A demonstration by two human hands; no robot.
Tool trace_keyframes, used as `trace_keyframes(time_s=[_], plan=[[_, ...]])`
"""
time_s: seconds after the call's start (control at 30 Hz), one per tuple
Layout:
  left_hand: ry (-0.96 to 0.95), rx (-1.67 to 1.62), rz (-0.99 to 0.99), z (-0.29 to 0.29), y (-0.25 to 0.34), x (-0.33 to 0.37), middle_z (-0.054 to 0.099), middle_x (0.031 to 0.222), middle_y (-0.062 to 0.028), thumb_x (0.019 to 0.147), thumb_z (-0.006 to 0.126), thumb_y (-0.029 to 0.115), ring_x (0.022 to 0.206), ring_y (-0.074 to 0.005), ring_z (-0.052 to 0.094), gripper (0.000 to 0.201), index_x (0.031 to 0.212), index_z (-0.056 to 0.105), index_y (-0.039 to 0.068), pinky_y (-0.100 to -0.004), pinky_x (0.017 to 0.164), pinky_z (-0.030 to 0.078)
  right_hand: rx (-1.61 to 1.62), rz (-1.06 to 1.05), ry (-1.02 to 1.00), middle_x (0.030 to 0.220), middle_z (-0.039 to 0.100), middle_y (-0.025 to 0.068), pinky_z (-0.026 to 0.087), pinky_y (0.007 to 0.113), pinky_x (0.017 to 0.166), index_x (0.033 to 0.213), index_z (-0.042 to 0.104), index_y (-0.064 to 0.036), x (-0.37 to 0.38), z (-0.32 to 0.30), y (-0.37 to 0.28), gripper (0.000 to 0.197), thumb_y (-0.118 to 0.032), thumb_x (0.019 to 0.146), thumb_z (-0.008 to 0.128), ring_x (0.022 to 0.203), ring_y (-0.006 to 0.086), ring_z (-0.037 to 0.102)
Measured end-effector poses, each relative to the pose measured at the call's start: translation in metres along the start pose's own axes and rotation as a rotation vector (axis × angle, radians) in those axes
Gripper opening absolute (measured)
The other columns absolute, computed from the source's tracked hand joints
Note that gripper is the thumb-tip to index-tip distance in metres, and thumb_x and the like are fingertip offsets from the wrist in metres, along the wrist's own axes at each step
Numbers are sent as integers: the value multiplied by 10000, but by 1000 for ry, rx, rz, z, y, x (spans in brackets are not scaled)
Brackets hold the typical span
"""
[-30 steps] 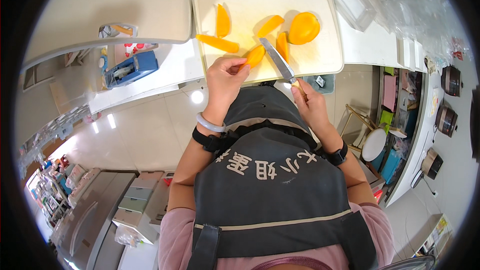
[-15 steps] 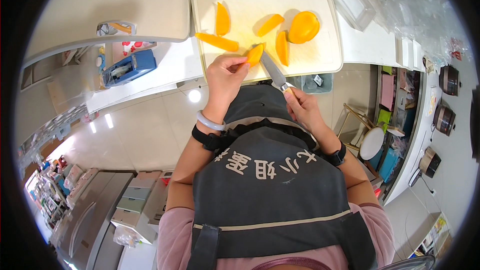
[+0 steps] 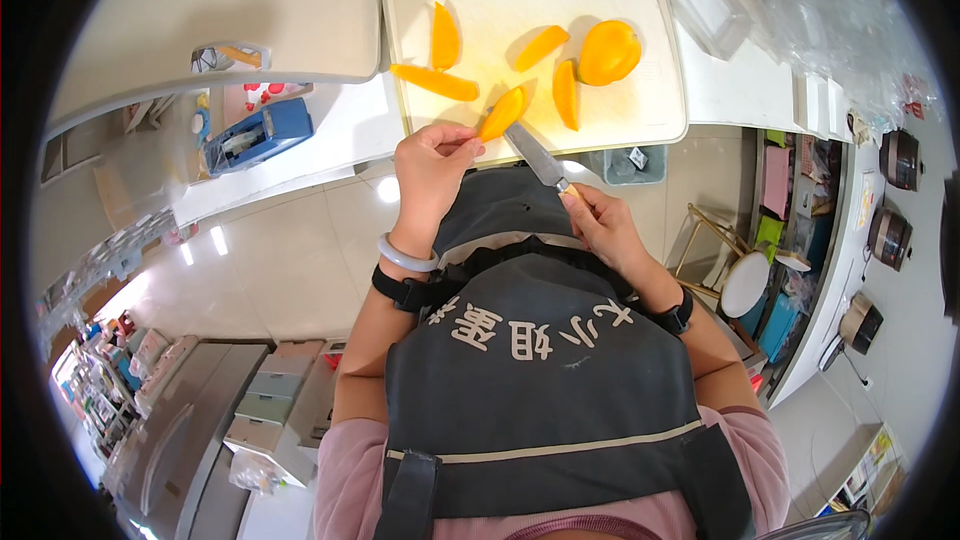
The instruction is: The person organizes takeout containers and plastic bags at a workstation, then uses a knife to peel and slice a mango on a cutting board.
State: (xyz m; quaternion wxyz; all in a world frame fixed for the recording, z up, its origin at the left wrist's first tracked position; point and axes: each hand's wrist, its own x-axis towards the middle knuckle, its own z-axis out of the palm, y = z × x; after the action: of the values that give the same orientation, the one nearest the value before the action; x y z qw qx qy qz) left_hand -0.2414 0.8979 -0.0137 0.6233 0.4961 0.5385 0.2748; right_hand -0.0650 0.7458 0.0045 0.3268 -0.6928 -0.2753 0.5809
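Note:
Between the fingertips of my left hand (image 3: 437,168) is a mango slice (image 3: 504,114), held by its near end over the front edge of the cream cutting board (image 3: 640,110). My right hand (image 3: 600,220) grips the handle of a knife (image 3: 534,154); its blade points up and left, with the tip at or just under the slice. Whether the blade cuts into it I cannot tell. Beyond lie several more orange pieces: one slice (image 3: 445,37) and another (image 3: 434,82) at the left, a slice (image 3: 542,48) and one more (image 3: 565,95) near a large mango piece (image 3: 609,53) at the right.
A blue tape dispenser (image 3: 258,136) stands on the white counter left of the board. Clear plastic containers (image 3: 712,12) and bags (image 3: 800,10) crowd the right side. Below the counter's front edge sits a small bin (image 3: 634,166). A round white stool (image 3: 744,285) is at the right.
My left hand has drawn the held slice slightly left and toward me, tilting it. The knife has shifted a little left and nearer me with my right hand.

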Motion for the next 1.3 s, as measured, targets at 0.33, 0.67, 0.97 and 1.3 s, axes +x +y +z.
trace_keyframes(time_s=[0.33, 0.67, 0.97, 1.3], plan=[[41, -79, 49, 4, -12, 2, 657, 722, -105, 735, 672, -24, 646, -136, 642, 81, 798, 637, -60, -218, 617, 513, 104, 28, -133, 565, 462, -16, 313, 187, 397, 1036, 594, -2, 0, 4, -5, 317, -288, 944, 494, 430, 39, 380], [17, -210, 47, 9, -4, 0, 645, 749, -107, 743, 656, -43, 707, -157, 658, 84, 798, 593, -52, -220, 654, 514, 721, 371, -435, 572, 418, -12, 226, 160, 339, 1118, 550, -31, 15, -10, -10, 365, -341, 946, 462, 393, 36, 311], [130, 353, 422, -2, 26, 34, 625, 741, -80, 703, 663, 6, 644, -172, 601, 82, 772, 620, 8, -272, 616, 486, 1216, 402, -521, 571, 393, -27, 266, 143, 331, 1171, 514, -42, 21, -42, -11, 394, -358, 959, 415, 384, 30, 316], [-289, 755, 700, 56, 55, 95, 576, 870, -138, 728, 672, 106, 877, -303, 547, 218, 926, 620, 30, -357, 815, 436, -385, -253, 302, 565, 505, 49, 369, 245, 442, 1065, 577, -4, -40, -59, -22, 287, -246, 920, 528, 448, 100, 444]])
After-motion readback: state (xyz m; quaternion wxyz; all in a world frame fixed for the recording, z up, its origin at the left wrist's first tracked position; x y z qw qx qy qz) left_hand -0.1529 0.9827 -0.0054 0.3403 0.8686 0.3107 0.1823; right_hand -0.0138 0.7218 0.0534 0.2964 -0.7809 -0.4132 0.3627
